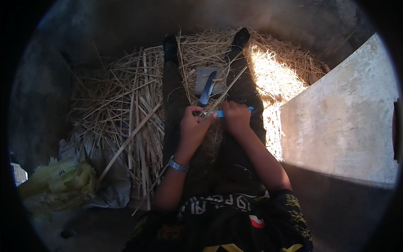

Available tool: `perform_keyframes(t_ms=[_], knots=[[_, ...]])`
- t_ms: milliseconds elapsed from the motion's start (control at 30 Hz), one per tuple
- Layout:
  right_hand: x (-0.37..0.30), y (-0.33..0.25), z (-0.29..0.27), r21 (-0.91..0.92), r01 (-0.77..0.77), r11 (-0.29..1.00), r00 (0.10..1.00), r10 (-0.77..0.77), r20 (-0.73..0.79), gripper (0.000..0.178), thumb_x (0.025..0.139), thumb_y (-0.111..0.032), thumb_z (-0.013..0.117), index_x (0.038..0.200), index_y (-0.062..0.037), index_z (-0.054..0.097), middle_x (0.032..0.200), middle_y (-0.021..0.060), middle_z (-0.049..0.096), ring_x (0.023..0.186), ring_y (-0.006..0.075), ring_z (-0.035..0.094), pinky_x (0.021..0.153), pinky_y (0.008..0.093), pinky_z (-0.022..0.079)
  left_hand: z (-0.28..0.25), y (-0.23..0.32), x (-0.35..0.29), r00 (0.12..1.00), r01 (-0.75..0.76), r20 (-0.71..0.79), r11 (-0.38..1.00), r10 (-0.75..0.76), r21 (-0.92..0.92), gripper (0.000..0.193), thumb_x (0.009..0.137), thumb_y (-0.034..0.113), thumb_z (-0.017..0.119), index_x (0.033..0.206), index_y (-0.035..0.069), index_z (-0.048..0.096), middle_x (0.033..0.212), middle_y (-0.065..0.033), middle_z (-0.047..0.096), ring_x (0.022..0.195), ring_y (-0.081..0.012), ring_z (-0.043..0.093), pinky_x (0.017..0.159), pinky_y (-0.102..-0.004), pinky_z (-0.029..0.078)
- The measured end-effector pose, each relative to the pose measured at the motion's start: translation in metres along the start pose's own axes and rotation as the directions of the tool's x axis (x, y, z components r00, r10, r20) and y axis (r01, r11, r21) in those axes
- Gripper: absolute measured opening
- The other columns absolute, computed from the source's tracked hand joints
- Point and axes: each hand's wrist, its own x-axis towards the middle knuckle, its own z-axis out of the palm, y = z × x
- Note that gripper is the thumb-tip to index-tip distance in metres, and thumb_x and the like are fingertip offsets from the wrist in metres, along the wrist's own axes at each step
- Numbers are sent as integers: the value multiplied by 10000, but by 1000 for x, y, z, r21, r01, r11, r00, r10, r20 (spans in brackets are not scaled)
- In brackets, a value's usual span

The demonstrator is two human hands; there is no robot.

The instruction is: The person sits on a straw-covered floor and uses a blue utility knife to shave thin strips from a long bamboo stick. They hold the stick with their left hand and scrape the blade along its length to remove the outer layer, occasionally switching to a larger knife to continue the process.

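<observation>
My right hand (236, 118) is closed in a fist around a slim blue handle (220, 114), which shows on both sides of the fingers. The working end of that tool is too small to make out. Just left of it, my left hand (194, 129) has its fingers curled, with the thumb tip against the end of the blue handle. Something small and pale lies at its fingertips; I cannot tell what. Beyond the hands, between my legs, a dark serrated blade (208, 87) rests on a pale, flat sheet (202, 75).
Dry straw (145, 84) covers the floor around my outstretched legs (172, 94). A yellow-green plastic sack (63, 180) lies at the near left. A low concrete wall (342, 113) stands on the right, and sunlight falls across the straw beside it.
</observation>
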Motion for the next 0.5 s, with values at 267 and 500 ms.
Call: perform_keyframes(t_ms=[267,500], knots=[[2,0,-3,-7,-11,1000,999,10,-38,97,750,-172,717,756,-148,623,674,41,618,623,238,669,545,385,482,0,-16,5,997,26,68,996,-20,-84,260,918,203,785,898,-14,643,640,25,594,575,-10,475,503,-239,351],[1,5,-2,-11,-62,998,997,61,-42,124,735,-178,738,748,-144,620,669,48,618,600,259,656,542,404,487,-1,-16,4,990,-124,-49,979,133,161,218,926,170,748,927,-28,659,685,-96,674,595,-109,600,569,-290,470]])
